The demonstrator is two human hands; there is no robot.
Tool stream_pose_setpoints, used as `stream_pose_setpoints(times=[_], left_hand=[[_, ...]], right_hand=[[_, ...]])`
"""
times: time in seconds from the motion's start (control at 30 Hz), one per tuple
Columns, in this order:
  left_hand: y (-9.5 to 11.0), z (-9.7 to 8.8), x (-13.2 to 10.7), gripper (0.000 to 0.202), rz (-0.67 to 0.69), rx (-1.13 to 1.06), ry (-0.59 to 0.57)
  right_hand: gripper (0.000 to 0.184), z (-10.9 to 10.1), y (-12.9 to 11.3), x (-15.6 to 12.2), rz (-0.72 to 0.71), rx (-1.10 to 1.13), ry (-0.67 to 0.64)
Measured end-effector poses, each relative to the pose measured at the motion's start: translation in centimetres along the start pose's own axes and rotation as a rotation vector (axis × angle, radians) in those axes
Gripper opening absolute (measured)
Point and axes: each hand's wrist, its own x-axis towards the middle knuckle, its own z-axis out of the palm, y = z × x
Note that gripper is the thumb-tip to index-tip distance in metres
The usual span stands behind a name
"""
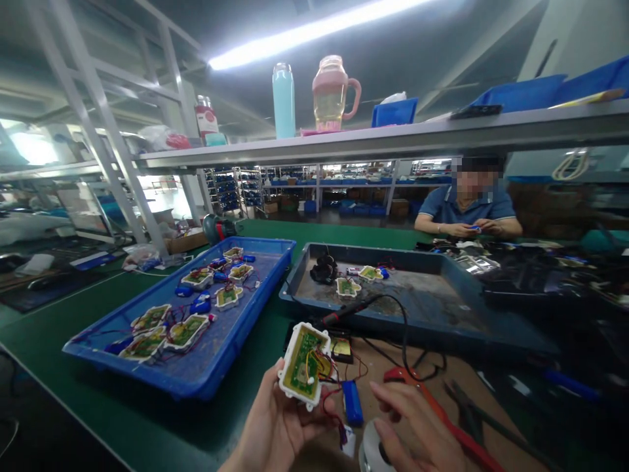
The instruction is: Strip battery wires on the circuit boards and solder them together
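White-cased circuit board (pixel 303 367): held tilted in left hand (pixel 282 423), above near edge of work surface; thumb at its lower left edge, remaining fingers partly hidden behind and below. Green table (pixel 118 419) beneath, cut off at bottom of view. Co-worker (pixel 466 206) at far right, seated behind table; small blue item in both hands, too distant to identify. Blue tray (pixel 209 354) to left; dark tray (pixel 417 288) ahead, right end lost in shadow and clutter. Brown mat (pixel 388 354) at right, partly covered by tools. Right hand (pixel 417 419) over mat, fingers loosely curled, wrist cut off; cannot tell whether gripping or merely hovering. Orange-handled tool (pixel 445 419) partly behind right hand, working end unclear. Soldering iron (pixel 344 313) at near side of dark tray, tip hidden behind board. Similar boards (pixel 188 331) in both trays, some overlapping, exact count uncertain. Blue battery (pixel 352 403) just right of board; cannot tell whether hanging or resting. Silvery roll (pixel 373 449) below right thumb, cut off at bottom; contact unclear. White connector-like piece (pixel 348 440) at wire ends, blurred.
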Motion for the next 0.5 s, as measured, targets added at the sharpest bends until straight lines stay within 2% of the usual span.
stream_pose_setpoints(times=[0.07,0.13,0.33,0.4,0.5], left_hand=[[-0.4,-0.3,0.1,0.051,-0.018,0.015,-0.006],[-0.6,-0.7,0.2,0.052,-0.039,0.045,-0.002],[-1.0,-1.9,0.2,0.047,-0.085,0.075,-0.021],[-1.2,-2.0,0.1,0.045,-0.066,0.090,-0.013],[-1.5,-1.9,0.0,0.043,-0.013,0.149,0.012]], right_hand=[[0.022,0.7,-0.4,0.8,-0.063,0.020,0.005],[0.021,1.6,-0.7,1.7,-0.044,0.034,-0.012],[0.043,3.3,-2.1,3.0,0.352,0.079,-0.232],[0.041,3.3,-2.6,3.0,0.441,0.122,-0.245],[0.030,3.1,-3.3,3.1,0.482,0.226,-0.230]])
